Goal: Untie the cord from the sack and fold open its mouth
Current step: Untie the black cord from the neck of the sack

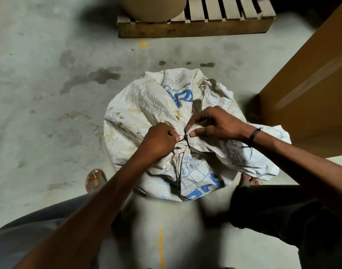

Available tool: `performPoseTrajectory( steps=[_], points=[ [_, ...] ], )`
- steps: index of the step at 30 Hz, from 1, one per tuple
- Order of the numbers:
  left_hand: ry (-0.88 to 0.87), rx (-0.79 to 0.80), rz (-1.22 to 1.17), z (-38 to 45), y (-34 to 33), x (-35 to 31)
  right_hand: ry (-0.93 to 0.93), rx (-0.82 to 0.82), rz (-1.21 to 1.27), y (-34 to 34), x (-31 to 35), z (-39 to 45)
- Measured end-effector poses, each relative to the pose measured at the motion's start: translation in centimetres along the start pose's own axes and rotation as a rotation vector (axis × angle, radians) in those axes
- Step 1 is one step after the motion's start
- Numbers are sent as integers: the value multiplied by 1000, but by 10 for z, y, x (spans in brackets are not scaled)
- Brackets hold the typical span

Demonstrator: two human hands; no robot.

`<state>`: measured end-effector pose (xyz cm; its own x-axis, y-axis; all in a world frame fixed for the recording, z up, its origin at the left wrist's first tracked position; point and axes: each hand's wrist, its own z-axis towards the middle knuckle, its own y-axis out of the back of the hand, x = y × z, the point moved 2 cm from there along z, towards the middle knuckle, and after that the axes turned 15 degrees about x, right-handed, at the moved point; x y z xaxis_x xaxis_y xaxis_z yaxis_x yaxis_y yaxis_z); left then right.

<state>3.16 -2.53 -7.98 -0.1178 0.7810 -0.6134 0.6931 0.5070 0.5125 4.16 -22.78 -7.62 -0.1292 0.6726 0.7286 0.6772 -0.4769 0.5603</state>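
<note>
A dirty white woven sack [146, 101] with blue print stands on the concrete floor between my feet. Its mouth is gathered into a bunch near the middle, tied by a thin dark cord [185, 138] whose loose end hangs down the front of the sack. My left hand [160, 139] is closed on the cord just left of the knot. My right hand [214, 123] pinches the bunched sack cloth right at the knot, thumb and forefinger on the fabric. A flap of the sack spreads to the right under my right wrist.
A wooden pallet [195, 26] lies on the floor beyond the sack, with a large tan drum [152, 8] on its left end. A big brown cardboard box [312, 78] stands close on the right. My sandalled feet [95, 180] flank the sack.
</note>
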Motion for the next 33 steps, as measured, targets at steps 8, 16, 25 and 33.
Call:
performPoseTrajectory(
  steps=[8,16,25,33],
  points=[
    [-49,-131,212,-14,3,-5,-1,-6,117,1,2,7],
    [-46,-105,-146,0,-3,5,33,-50,186,7,-2,6],
    [-105,-133,-119,-7,8,2,83,-34,199,14,8,5],
    [-84,-176,-42,-7,8,7,45,-38,192,10,9,8]
  ],
)
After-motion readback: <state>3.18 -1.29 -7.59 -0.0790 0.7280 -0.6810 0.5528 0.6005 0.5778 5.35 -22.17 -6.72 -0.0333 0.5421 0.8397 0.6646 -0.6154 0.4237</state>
